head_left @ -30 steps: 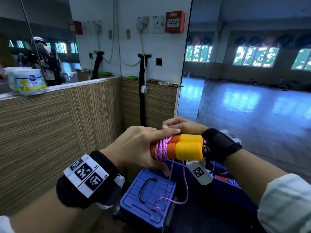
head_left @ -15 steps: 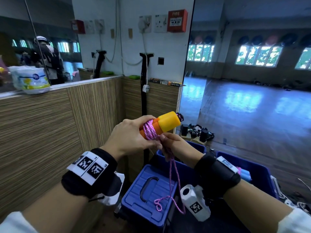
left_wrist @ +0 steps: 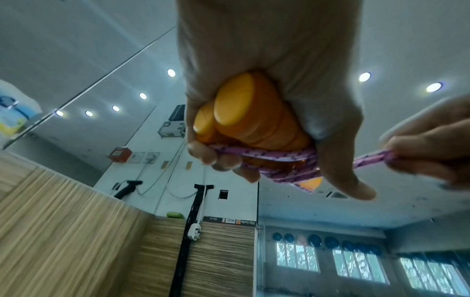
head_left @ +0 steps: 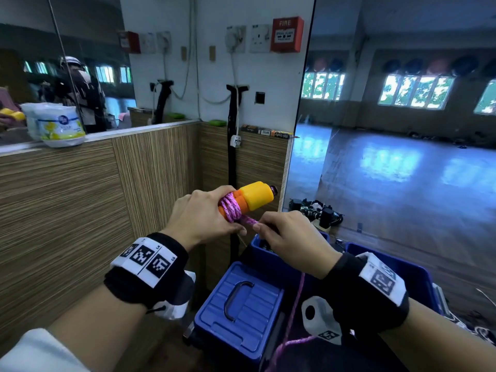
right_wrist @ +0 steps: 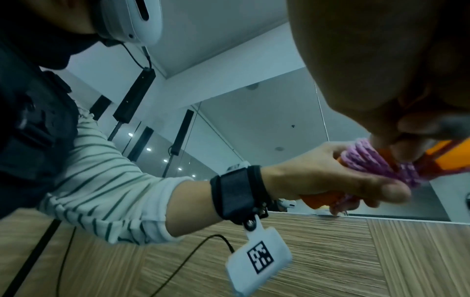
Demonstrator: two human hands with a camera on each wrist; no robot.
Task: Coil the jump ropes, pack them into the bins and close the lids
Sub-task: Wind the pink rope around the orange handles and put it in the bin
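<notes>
The left hand [head_left: 200, 220] has the two orange-and-yellow handles [head_left: 251, 198] bundled side by side in its fist, their long axis tilted up and away to the right, yellow ends outermost. Its fingers [left_wrist: 223, 160] are curled tight round the handles and pin several turns of the pink rope [head_left: 232, 210] already wound about them. The right hand [head_left: 290, 238] sits just beside, a little lower and nearer the body, its fingers [left_wrist: 417, 152] pinched on the rope where it leaves the bundle, so the short stretch between the hands runs taut. From that pinch the loose tail [head_left: 295, 312] drops straight down past the wrist toward the blue bins below: a shut lid [head_left: 241, 304] with a handle on the left, an open bin [head_left: 418, 267] on the right. The next wrap, I'd judge, goes crosswise over the handles, with the right hand carrying it.
</notes>
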